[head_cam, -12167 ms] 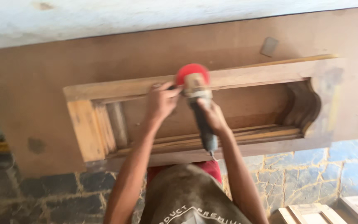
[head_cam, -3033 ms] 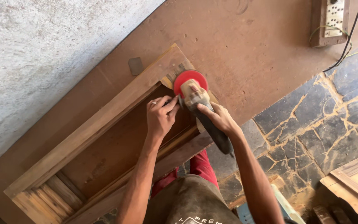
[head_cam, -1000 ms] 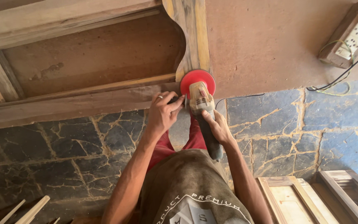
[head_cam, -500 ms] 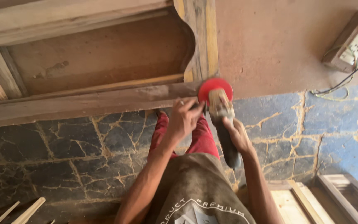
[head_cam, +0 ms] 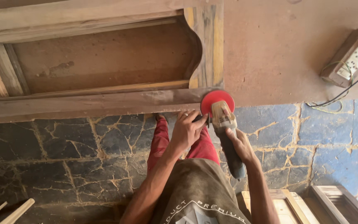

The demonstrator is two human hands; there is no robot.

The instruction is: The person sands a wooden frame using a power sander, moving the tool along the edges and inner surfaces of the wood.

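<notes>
no packages, labels, signs, screens

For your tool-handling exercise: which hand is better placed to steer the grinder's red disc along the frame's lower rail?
Probably the left hand. It grips the side handle beside the red disc, nearest the lower rail; the right hand holds the grinder farther back on its body.

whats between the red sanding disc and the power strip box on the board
Only bare brown board lies between the red disc and the power strip box, in the head view.
</notes>
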